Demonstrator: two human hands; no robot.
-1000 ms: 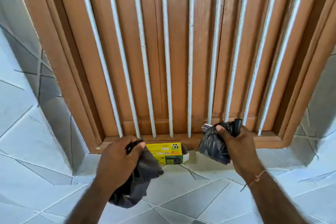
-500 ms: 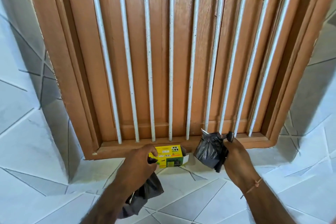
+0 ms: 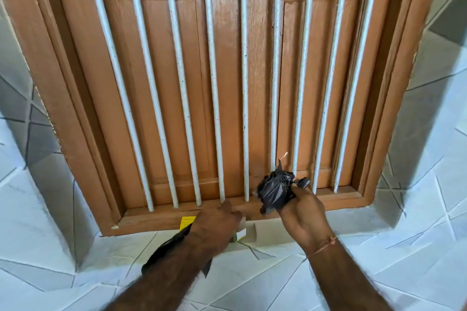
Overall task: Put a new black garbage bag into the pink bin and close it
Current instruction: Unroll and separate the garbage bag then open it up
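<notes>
My right hand (image 3: 300, 212) grips a crumpled black garbage bag bundle (image 3: 275, 190) at the foot of the barred window. My left hand (image 3: 217, 225) reaches over the yellow box (image 3: 188, 221) on the sill ledge and covers most of it. A second black garbage bag (image 3: 161, 252) hangs below my left wrist, held in that hand. No pink bin shows in this view.
A brown wooden window frame (image 3: 75, 134) with closed shutters fills the wall. Several white vertical bars (image 3: 182, 83) stand in front of the shutters. White and grey tiled wall (image 3: 417, 247) surrounds the frame and slopes out below the sill.
My left hand has moved up and right onto the yellow box, hiding most of it. The right hand with its bag bundle stays near the bars. The view has tilted upward.
</notes>
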